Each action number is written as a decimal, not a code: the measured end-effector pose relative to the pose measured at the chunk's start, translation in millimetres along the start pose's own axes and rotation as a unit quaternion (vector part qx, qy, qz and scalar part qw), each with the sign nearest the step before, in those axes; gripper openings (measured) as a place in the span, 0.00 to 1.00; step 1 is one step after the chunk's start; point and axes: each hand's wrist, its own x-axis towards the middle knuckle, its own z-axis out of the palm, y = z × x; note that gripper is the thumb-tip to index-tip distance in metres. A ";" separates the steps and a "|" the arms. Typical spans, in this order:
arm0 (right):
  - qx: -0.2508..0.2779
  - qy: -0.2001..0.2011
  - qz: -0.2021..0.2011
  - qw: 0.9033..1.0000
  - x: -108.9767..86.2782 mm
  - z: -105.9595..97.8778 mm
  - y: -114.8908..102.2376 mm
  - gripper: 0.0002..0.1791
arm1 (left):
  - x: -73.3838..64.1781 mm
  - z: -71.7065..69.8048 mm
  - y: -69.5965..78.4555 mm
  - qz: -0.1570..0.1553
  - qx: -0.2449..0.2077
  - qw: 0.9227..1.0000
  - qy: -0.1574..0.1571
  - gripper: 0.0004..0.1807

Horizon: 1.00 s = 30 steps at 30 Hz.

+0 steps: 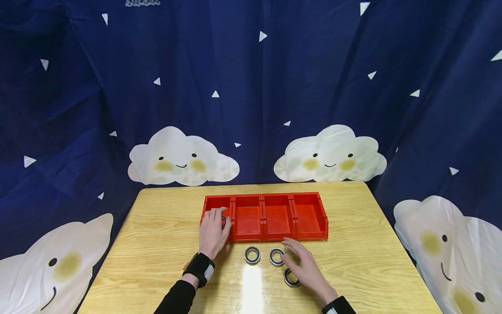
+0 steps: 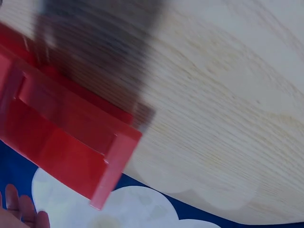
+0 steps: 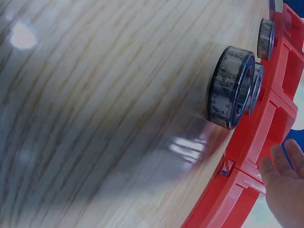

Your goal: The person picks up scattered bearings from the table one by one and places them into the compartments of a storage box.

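My left hand [image 1: 213,231] reaches over the leftmost compartment of a red bin row [image 1: 248,240], a ring-shaped bearing [image 1: 223,221] between its thumb and forefinger. The hand covers part of that bearing. In the left wrist view, only some fingertips [image 2: 27,209] show at the lower left corner. My right hand [image 1: 306,269] hovers in front of the bins with fingers extended and nothing held. Beside its thumb lies one bearing [image 1: 274,257]; another bearing [image 1: 289,279] is partly hidden under the hand. A third bearing [image 1: 252,261] lies farther left, flat on the table.
The bin row has several open compartments side by side, such as the rightmost compartment [image 1: 307,211]. It stands on a light wooden table [image 1: 157,244]. Behind the table's back edge hangs a dark blue curtain [image 1: 251,109] with white clouds and triangles.
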 end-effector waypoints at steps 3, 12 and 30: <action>0.004 -0.003 0.006 1.000 0.1 -0.4 0.2 0.21 | -8.4 -0.5 6.7 0.006 -0.036 0.999 -0.010 0.15; 0.009 -0.009 0.011 1.000 -0.5 0.4 2.4 0.21 | -43.8 5.2 25.1 0.018 -0.068 0.994 -0.088 0.16; 0.007 -0.006 0.008 1.000 -1.2 0.9 1.9 0.22 | -75.9 20.7 44.3 0.036 -0.037 0.976 -0.212 0.23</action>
